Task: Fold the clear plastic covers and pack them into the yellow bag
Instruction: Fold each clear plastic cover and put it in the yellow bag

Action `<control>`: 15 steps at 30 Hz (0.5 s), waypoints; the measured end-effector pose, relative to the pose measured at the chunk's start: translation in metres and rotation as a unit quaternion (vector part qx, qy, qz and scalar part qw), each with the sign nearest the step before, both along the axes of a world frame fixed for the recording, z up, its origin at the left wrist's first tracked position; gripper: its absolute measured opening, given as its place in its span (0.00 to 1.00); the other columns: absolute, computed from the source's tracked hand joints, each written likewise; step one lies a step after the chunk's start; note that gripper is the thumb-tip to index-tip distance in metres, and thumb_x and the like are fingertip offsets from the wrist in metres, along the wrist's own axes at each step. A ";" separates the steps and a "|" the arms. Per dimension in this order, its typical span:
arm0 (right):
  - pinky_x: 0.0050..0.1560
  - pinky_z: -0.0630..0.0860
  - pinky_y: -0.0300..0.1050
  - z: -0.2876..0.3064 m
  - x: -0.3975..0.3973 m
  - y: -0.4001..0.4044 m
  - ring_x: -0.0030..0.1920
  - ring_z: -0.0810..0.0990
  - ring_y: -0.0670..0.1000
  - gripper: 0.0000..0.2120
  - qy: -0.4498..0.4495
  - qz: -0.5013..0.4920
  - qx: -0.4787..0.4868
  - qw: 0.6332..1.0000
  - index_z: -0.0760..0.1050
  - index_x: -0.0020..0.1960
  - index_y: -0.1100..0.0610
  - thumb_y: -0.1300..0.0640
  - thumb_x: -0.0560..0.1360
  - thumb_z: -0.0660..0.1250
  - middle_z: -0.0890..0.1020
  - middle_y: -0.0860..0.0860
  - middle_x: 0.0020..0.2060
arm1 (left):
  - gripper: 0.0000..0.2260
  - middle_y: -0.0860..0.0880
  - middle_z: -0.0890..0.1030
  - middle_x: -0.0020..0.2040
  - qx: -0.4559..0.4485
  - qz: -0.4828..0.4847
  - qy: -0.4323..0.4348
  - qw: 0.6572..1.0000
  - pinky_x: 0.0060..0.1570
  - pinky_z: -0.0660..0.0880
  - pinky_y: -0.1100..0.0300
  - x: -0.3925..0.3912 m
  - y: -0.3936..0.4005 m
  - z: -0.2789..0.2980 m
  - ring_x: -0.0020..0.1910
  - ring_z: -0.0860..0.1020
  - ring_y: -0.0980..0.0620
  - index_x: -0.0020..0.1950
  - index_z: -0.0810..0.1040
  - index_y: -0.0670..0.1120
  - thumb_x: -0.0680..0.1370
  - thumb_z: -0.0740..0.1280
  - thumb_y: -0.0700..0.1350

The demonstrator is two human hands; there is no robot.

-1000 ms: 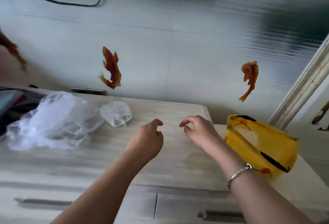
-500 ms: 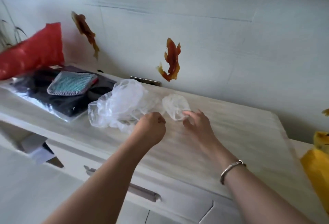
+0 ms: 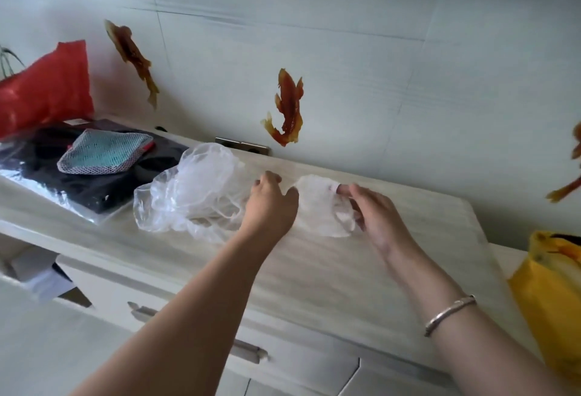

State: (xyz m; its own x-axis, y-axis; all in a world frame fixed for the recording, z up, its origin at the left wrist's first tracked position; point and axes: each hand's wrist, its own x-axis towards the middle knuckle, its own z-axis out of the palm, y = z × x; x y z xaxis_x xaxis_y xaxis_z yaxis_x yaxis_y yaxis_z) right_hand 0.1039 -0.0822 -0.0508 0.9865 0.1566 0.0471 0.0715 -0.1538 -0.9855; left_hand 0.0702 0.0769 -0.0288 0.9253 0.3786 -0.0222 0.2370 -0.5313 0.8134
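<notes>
— Where do we have our hands?

— Both are on the small clear cover (image 3: 317, 207), which lies on the bench (image 3: 330, 276) near the wall. Our left hand (image 3: 270, 207) pinches its left edge between thumb and curled fingers; our right hand (image 3: 374, 213) grips its right side, with a fingertip showing through the plastic.

— And the other covers?

— They sit as a loose, crumpled heap of clear plastic (image 3: 195, 188) just left of our left hand, touching it or nearly so; we cannot tell how many pieces make it up.

— The yellow bag?

— The yellow bag (image 3: 553, 295) stands at the right end of the bench, well apart from the cover, partly cut off by the edge of the view. Its mouth faces up, with dark and orange print near the top.

— Anything else around us?

— A black packet in shiny wrap (image 3: 94, 181) lies at the left of the bench with a mesh pouch (image 3: 103, 151) on top, and a red bag (image 3: 44, 90) stands behind it. Fish stickers (image 3: 287, 109) are on the wall, and a silver bracelet (image 3: 448, 314) is on our right wrist.
</notes>
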 end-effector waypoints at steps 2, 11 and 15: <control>0.48 0.73 0.42 0.012 -0.012 -0.023 0.44 0.81 0.46 0.12 0.006 -0.021 0.045 0.999 0.83 0.47 0.53 0.54 0.80 0.61 0.85 0.46 0.41 | 0.21 0.45 0.72 0.65 -0.073 -0.008 0.003 0.997 0.63 0.72 0.49 0.001 -0.016 0.009 0.58 0.74 0.47 0.68 0.67 0.46 0.78 0.64 0.53; 0.64 0.72 0.53 0.040 -0.059 -0.108 0.58 0.79 0.49 0.09 -0.023 -0.079 0.048 0.995 0.81 0.50 0.46 0.54 0.80 0.61 0.82 0.46 0.55 | 0.34 0.47 0.72 0.64 -0.231 -0.048 0.026 0.971 0.54 0.75 0.55 -0.018 -0.100 0.030 0.57 0.75 0.49 0.69 0.65 0.47 0.69 0.73 0.59; 0.59 0.72 0.48 0.052 -0.078 -0.127 0.58 0.79 0.49 0.11 -0.004 -0.086 0.086 0.993 0.80 0.55 0.52 0.55 0.80 0.60 0.82 0.49 0.56 | 0.19 0.49 0.76 0.52 -0.207 -0.079 -0.030 0.975 0.41 0.69 0.62 -0.028 -0.126 0.031 0.46 0.75 0.54 0.55 0.74 0.46 0.71 0.74 0.53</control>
State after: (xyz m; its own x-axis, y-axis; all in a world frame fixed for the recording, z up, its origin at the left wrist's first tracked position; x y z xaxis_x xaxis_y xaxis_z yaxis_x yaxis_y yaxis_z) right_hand 0.0258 -0.2094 0.0012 0.9974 -0.0260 0.0673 0.0675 0.0056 -0.9977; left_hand 0.0419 -0.0494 0.0025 0.9756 0.2013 -0.0873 0.1245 -0.1803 0.9757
